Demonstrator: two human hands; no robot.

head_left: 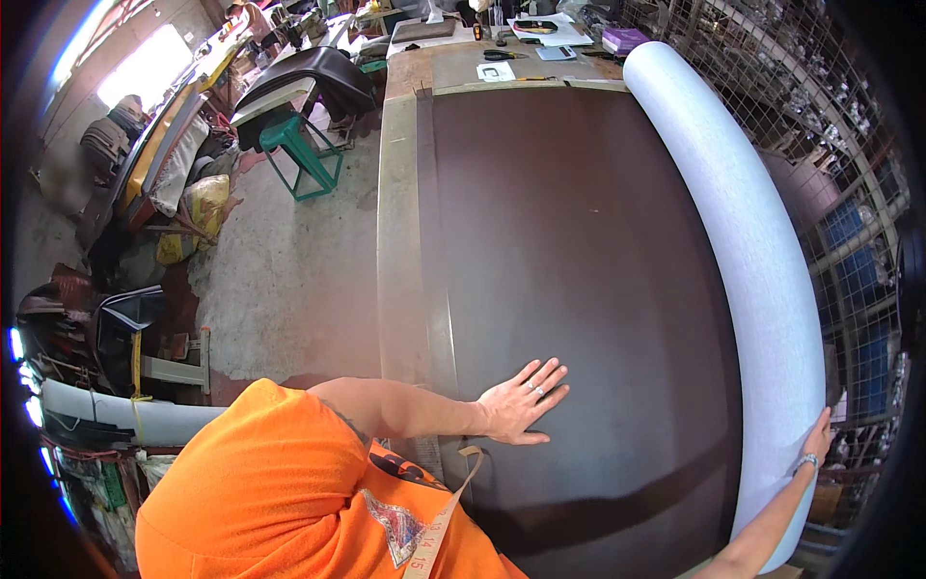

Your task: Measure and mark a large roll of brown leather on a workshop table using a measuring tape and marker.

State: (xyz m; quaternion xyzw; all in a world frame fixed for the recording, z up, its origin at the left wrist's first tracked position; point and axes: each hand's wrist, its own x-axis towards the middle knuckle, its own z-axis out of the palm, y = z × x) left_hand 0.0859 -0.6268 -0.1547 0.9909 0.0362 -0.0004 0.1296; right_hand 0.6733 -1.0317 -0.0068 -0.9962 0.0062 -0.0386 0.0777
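A smooth dark brown sheet (588,251), which looks like vinyl or leatherette, lies flat along the long table. My left hand (524,400) is open on it, palm down with fingers spread, a ring on one finger. Along the sheet's right side runs a thick roll (748,222) with a pale bluish-white outer face. My right hand (817,441) lies against the roll's right side near its close end, fingers stretched along it and partly hidden by its curve. A tape measure (446,526) hangs down over my orange shirt, its upper end near the table edge.
At the table's far end lie pliers (503,55), papers (497,72) and a purple package (623,40). Wire mesh racks (820,125) stand close on the right. A green stool (301,154) is on the floor to the left, near piled materials. Another person (253,21) is far back left.
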